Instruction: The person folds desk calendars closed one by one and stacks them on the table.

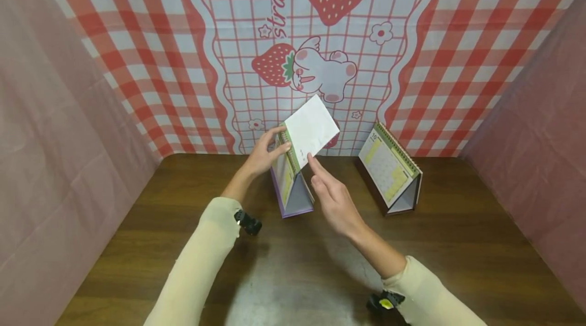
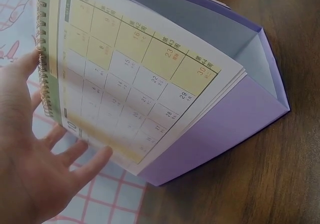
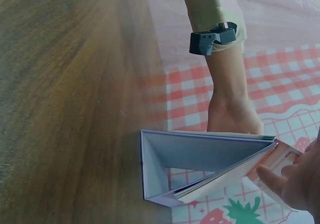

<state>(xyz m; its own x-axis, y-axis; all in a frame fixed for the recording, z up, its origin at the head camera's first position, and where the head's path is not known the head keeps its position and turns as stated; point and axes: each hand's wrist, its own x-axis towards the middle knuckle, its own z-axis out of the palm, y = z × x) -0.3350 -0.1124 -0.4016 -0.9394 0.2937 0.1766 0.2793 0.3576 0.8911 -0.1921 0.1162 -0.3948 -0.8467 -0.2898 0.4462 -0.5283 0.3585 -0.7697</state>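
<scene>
A purple-based desk calendar [image 1: 296, 211] stands like a tent on the table, its yellow-and-white month page [image 2: 112, 81] facing left. My left hand [image 1: 263, 155] holds it at the spiral binding [image 2: 44, 58], thumb and index finger on the coils; the other fingers [image 2: 92, 166] are spread loosely at the far end. One sheet [image 1: 311, 130], white on the side the head view shows, sticks up from the binding. My right hand [image 1: 336, 199] touches its lower edge with an extended fingertip. In the right wrist view, a finger of that hand [image 3: 297, 181] lies against the sheet's pinkish side.
A second desk calendar [image 1: 389, 168] with a dark base stands to the right, showing a page marked 10. Behind the brown wooden table [image 1: 458, 244] hangs a red checked strawberry cloth [image 1: 151, 36]. Pink curtains [image 1: 68, 112] enclose both sides.
</scene>
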